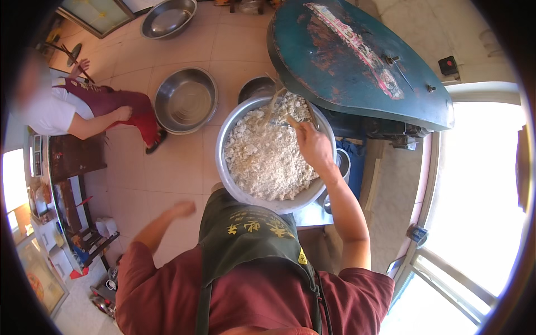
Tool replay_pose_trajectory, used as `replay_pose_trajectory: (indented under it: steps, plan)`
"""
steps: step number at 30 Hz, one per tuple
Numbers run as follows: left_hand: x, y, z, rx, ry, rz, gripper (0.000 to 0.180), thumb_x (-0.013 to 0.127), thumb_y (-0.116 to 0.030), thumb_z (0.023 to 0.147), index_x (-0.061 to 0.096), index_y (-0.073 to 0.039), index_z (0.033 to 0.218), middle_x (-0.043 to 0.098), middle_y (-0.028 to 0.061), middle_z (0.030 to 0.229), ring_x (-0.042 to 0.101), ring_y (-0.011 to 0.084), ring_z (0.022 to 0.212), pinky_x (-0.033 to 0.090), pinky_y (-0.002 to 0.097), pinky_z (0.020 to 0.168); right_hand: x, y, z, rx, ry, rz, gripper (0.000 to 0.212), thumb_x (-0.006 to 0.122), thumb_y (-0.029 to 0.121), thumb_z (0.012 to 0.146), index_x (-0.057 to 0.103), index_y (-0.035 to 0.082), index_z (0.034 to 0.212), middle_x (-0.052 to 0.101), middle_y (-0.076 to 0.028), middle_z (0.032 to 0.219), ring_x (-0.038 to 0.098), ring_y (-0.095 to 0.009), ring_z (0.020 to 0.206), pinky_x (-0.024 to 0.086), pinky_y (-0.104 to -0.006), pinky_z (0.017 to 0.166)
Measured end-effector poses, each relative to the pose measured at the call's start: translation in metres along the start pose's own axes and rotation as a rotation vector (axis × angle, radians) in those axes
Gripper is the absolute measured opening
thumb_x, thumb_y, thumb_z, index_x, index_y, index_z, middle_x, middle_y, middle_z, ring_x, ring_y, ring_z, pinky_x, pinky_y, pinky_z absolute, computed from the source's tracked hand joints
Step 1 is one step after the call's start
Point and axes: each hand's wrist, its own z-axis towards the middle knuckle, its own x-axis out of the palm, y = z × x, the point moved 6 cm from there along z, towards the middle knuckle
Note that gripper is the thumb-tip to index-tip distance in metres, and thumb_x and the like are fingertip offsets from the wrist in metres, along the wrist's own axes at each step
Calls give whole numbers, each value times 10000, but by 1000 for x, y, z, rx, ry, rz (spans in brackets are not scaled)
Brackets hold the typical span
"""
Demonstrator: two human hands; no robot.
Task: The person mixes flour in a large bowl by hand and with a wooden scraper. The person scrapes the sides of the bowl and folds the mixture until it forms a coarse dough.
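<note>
1. The large metal basin (273, 205) sits in front of the person, filled with a pale, crumbly, floury mixture (267, 159).
2. The right hand (314, 144) is over the basin's far right part, its grip clamped on a tan-handled tool (291, 120); the tool's far end is hard to make out.
3. The left hand (183, 209) hangs left of the basin, apart from it; whether its grip is apart or together cannot be told.
4. A worn blue-green machine cover (346, 61) slants just beyond the basin.
5. A wide metal pan (185, 101) lies on the tiled floor (134, 173), near a co-worker in a maroon apron (95, 99).
</note>
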Motion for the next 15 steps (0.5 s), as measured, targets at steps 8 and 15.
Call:
replay_pose_trajectory:
  steps: [8,15]
  plan:
    - [-290,-302,103,283,-792,-122,230,575,-157,918,661,-85,1119,709,162,1006,685,355,904,521,452,779,20,-10,30,3,-31,15,267,494,315,989,587,75,1061,683,-245,738,668,-456,676,540,-562,625]
    - [-277,-363,142,305,-1175,-430,288,680,-287,840,723,-124,1073,728,152,937,689,361,930,531,445,823,35,-31,54,98,-28,-21,251,516,306,981,587,69,1025,670,-268,752,659,-472,715,528,-566,649]
